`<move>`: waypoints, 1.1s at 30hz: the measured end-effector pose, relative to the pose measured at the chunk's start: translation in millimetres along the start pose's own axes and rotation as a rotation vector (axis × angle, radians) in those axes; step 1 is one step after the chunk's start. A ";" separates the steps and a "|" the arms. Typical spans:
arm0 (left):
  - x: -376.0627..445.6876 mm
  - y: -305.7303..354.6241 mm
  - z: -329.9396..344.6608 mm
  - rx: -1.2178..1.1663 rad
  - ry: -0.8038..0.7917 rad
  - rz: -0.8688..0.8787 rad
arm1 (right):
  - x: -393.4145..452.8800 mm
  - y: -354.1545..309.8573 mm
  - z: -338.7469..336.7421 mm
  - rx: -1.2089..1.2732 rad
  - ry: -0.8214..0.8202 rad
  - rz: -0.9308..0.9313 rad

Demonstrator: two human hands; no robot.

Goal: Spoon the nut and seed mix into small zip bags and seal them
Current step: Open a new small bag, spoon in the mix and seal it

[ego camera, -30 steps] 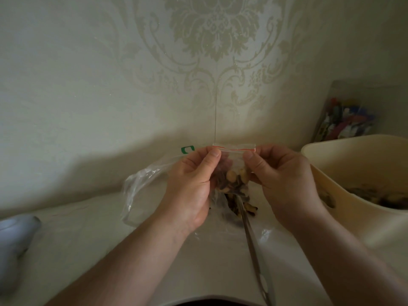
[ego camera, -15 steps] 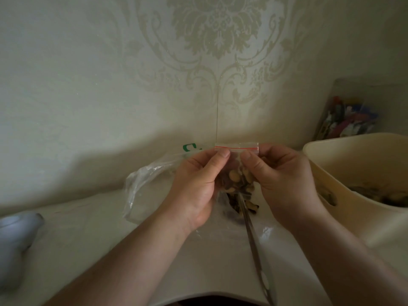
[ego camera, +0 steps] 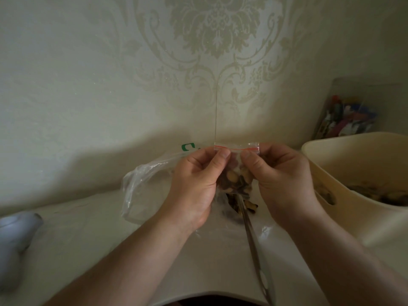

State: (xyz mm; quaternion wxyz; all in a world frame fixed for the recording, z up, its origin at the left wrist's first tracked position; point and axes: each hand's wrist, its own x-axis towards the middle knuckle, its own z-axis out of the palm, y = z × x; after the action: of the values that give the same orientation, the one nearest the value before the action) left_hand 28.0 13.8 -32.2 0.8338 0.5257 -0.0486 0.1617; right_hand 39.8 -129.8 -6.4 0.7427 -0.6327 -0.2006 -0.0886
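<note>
Zip bag (ego camera: 236, 161) of nut and seed mix hangs between my two hands above a pale worktop (ego camera: 92, 244) that meets a cream damask-papered wall (ego camera: 110, 85). My left hand (ego camera: 194, 186) pinches the bag just under its red seal strip at one side; my right hand (ego camera: 280, 180) pinches it at the other, thumbs nearly touching. Below the bag, a metal spoon (ego camera: 254, 239) lies on a crumpled clear plastic bag (ego camera: 141, 186) with loose mix at its bowl, handle running toward the near worktop edge. A cream tub (ego camera: 353, 164) holding more mix stands close at my right, a jar of coloured bits (ego camera: 346, 115) behind it. A pale blue-white object (ego camera: 13, 239) sits at the far left, with bare worktop between.
</note>
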 end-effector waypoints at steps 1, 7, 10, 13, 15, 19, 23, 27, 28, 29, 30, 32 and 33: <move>-0.3 0.6 0.7 -0.006 0.003 0.004 | 0.4 1.3 -0.7 -0.009 0.010 0.007; 1.4 0.4 -2.8 0.015 -0.008 0.002 | 0.4 0.2 1.4 0.041 -0.030 0.052; 1.4 0.6 -3.2 0.027 0.000 -0.010 | 0.3 0.0 0.7 0.012 -0.011 0.041; 0.9 1.4 -2.3 0.033 -0.003 -0.021 | 0.2 -0.1 0.2 -0.008 -0.004 0.028; 1.3 0.6 -2.4 0.034 0.001 -0.023 | 0.6 0.9 0.2 -0.016 -0.001 0.017; 0.9 -0.6 -2.6 0.038 0.003 -0.024 | 0.5 2.2 0.6 -0.031 0.009 0.007; 0.5 0.1 -1.6 0.039 -0.008 -0.008 | -0.1 2.9 1.7 0.012 -0.025 0.054; -1.6 1.1 0.1 0.039 -0.002 0.006 | -0.2 2.9 4.1 0.033 -0.054 0.078; -2.2 0.9 0.2 0.045 -0.005 0.008 | 0.4 3.2 3.7 0.019 -0.041 0.075; -2.6 0.2 0.3 0.055 -0.008 0.013 | 1.4 4.1 3.3 -0.004 -0.023 0.071; -3.2 -0.1 1.2 0.065 -0.011 0.020 | 2.2 5.5 2.4 -0.036 -0.007 0.065; -3.2 -0.9 2.0 0.092 -0.008 0.040 | 3.6 7.8 1.5 -0.121 0.010 0.036; -3.0 -1.2 1.9 0.106 -0.001 0.052 | 4.2 8.7 1.5 -0.157 0.012 0.023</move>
State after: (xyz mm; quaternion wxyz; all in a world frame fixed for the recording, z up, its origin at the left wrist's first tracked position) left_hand 25.7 11.0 -33.2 0.8002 0.5677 -0.0543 0.1854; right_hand 46.7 -126.2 -12.4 0.6931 -0.6906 -0.1813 -0.0994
